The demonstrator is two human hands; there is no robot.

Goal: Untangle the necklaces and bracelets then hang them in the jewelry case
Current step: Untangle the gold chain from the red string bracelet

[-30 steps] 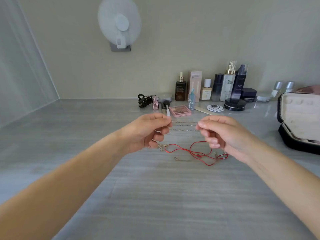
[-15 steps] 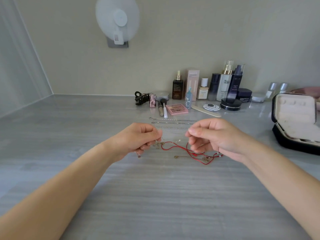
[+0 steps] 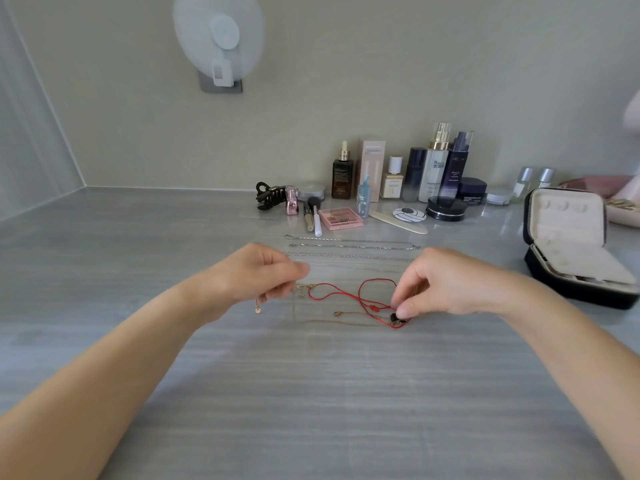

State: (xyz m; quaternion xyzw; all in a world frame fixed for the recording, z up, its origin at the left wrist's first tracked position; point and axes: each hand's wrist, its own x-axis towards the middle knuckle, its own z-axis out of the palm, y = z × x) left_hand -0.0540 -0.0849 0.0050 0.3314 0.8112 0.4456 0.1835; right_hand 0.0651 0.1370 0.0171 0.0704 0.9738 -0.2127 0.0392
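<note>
- The left hand (image 3: 256, 275) has its fingers curled, and the thumb and forefinger pinch a gold chain (image 3: 304, 287). One short end of this chain hangs down under the hand, with a small pendant at its tip.
- The right hand (image 3: 446, 282) is lowered to the table (image 3: 311, 393). Its thumb and forefinger pinch the red cord (image 3: 346, 297) at a small dark bead, and the other fingers are curled loosely above.
- The red cord lies on the table between the two hands in several loops that cross one another.
- A brown chain (image 3: 346, 313) with a small clasp lies on the table just under the red loops. I cannot tell whether it is joined to the gold chain.
- Silver chains (image 3: 349, 249) lie straight on the table behind the hands in parallel rows, apart from the red cord.
- The case (image 3: 571, 230) stands open on the right side of the table, well apart from the tangle. Its lid is upright and the lining is pale. What lies in its tray is too small to tell.
- Along the wall behind the silver chains stand bottles (image 3: 433, 168) and jars, with a black hair clip (image 3: 268, 197), a brush (image 3: 316, 216) and a pink palette (image 3: 341, 218) in front of them.
- A white fan (image 3: 221, 32) is fixed on the wall above.
</note>
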